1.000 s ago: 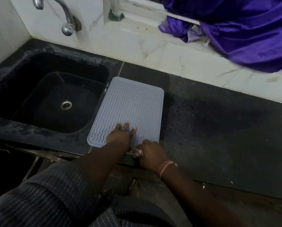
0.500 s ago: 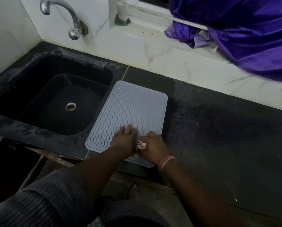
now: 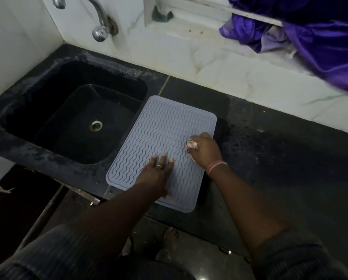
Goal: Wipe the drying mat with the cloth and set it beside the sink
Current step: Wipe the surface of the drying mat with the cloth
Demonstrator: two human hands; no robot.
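The left hand (image 3: 156,172) presses flat, fingers straight, on the grey ridged silicone drying mat (image 3: 163,150); the right hand's (image 3: 204,149) grip bunches a small cloth (image 3: 189,146) further up. Lying on the black tabletop (image 3: 280,158) beside the sink (image 3: 72,122), the mat looks light and floppy: lift by an edge.

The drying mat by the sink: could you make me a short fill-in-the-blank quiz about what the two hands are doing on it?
The grey drying mat lies on the black counter, to the ____ of the sink.
The left hand presses the mat with ____ fingers.
The right hand grips a bunched ____.

Missing words: right; straight; cloth
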